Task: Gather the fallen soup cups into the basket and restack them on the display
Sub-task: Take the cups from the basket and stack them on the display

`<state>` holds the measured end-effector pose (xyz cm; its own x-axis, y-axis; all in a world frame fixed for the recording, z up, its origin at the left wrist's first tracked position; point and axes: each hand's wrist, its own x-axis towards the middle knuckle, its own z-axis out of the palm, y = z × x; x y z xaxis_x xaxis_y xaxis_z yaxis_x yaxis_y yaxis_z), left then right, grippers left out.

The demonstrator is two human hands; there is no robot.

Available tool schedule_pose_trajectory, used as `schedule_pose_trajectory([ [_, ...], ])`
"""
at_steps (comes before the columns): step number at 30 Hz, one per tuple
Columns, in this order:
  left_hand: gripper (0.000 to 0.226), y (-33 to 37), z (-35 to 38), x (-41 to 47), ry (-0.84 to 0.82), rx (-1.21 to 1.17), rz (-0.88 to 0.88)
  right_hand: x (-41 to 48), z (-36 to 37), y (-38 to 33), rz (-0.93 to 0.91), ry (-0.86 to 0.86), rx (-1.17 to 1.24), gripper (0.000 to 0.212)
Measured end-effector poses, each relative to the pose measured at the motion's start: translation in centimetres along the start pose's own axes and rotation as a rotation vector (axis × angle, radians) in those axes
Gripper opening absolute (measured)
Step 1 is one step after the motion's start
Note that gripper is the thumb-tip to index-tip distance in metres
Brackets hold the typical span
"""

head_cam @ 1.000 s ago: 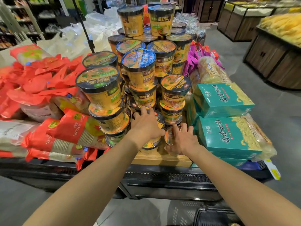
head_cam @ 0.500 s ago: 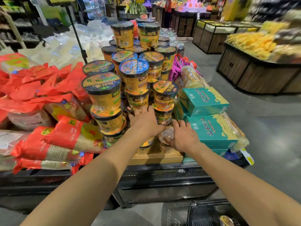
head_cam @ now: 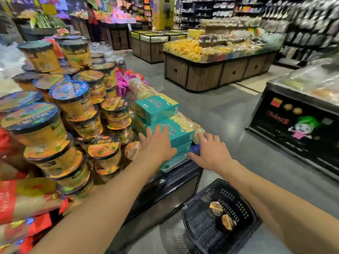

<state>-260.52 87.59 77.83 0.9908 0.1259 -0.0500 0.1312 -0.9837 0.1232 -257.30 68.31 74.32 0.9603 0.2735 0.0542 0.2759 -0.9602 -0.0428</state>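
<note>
The tall stack of yellow round soup cups with dark-rimmed printed lids (head_cam: 73, 101) fills the near left part of the dark metal display table (head_cam: 179, 173). It stands several tiers high and a little uneven. One cup (head_cam: 132, 150) at the stack's right foot lies tipped, its lid facing outward.

On the floor just off the table's near right corner stands the black perforated plastic basket (head_cam: 200, 228), with two soup cups (head_cam: 216, 208) lying on their sides in it. Gathering looks done. Restacking looks far along but unfinished: those two, and probably the tipped one, are yet to be placed.

The left hand (head_cam: 157, 143) is over the teal cardboard boxes (head_cam: 176, 132) at the table's right edge, fingers straight and spread, holding nothing; whether it touches them I cannot tell. The right hand (head_cam: 211, 153) is at the near right corner, fingers likewise released and empty.
</note>
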Motion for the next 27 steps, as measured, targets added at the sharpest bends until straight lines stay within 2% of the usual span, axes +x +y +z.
schedule_pose_trajectory([
  [7,0.088,11.8,3.2,2.9,-0.068,0.037,0.259,-4.3,0.4,11.1,0.27,-0.026,0.018,0.087],
  [14,0.098,23.1,9.0,7.3,-0.176,0.114,0.482,-5.4,4.1,22.1,0.452,-0.103,0.099,0.086],
  [19,0.098,28.4,14.6,11.1,-0.296,0.185,0.53,-3.9,9.9,28.2,0.518,-0.229,0.169,0.083],
  [27,0.094,31.0,27.8,16.3,-0.468,0.221,0.632,-2.2,23.1,33.3,0.628,-0.447,0.233,0.092],
])
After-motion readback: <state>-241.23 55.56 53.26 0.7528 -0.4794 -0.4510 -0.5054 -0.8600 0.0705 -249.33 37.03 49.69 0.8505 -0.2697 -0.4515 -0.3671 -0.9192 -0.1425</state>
